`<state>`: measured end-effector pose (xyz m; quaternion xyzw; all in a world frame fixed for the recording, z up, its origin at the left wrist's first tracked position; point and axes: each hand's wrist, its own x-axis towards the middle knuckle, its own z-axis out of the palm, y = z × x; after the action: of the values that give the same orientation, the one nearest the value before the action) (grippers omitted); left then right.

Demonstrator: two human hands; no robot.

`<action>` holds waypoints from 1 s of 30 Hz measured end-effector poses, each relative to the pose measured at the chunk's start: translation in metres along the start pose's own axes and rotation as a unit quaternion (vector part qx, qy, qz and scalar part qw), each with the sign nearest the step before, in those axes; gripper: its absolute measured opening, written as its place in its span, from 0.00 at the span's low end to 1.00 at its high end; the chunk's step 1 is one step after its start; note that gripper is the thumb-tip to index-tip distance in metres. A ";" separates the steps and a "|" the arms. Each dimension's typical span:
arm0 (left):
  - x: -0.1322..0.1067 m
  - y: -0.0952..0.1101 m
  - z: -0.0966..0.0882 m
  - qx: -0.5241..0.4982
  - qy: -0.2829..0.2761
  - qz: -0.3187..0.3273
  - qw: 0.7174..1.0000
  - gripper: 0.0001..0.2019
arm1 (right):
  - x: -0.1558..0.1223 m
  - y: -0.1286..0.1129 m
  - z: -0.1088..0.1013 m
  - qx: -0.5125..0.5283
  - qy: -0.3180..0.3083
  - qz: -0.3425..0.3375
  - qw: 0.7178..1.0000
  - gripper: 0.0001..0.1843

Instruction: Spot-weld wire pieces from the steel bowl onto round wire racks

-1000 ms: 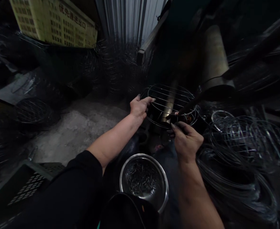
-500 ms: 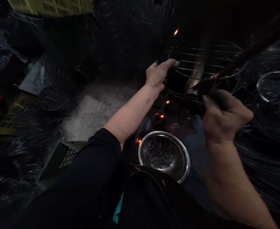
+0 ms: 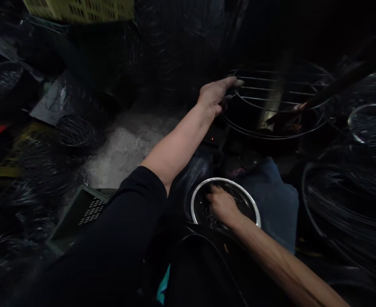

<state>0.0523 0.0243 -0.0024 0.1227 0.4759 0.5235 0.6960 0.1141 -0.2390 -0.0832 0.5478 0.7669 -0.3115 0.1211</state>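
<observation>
A round wire rack (image 3: 277, 91) with parallel bars sits over a metal post at the upper right. My left hand (image 3: 216, 96) grips its left rim, fingers curled over the wire. Below, a shiny steel bowl (image 3: 198, 196) holds several small dark metal pieces. My right hand (image 3: 220, 205) is down inside that bowl, fingers bent among the pieces; what they hold is hidden. A dark rod (image 3: 338, 83) slants down to the rack from the upper right.
Coils of dark wire (image 3: 344, 200) pile up at the right. A finished round rack (image 3: 75, 132) lies on the grey floor at left. A perforated crate (image 3: 82, 211) stands at lower left, a yellow crate (image 3: 82, 9) at the top.
My right hand left the rod near the rack and dropped into the steel bowl. The sparks have died out. My left hand stays on the rack's rim.
</observation>
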 end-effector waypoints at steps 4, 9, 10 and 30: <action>-0.025 -0.004 -0.015 0.091 -0.040 0.073 0.992 0.13 | -0.013 0.013 0.000 0.179 0.082 -0.010 0.980 0.18; -0.053 -0.014 -0.021 0.053 -0.031 0.098 0.993 0.15 | -0.034 0.045 -0.034 0.469 0.307 0.019 0.828 0.13; -0.056 -0.017 -0.021 0.044 -0.034 0.108 0.993 0.16 | -0.037 0.051 -0.047 0.483 0.356 0.042 0.799 0.15; -0.052 -0.016 -0.013 0.015 -0.080 0.157 0.984 0.19 | 0.005 0.056 -0.136 0.552 0.600 0.074 0.575 0.13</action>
<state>0.0524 -0.0303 0.0078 0.2481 0.4014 0.6076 0.6388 0.1844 -0.1409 0.0011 0.6251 0.3012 -0.2647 -0.6697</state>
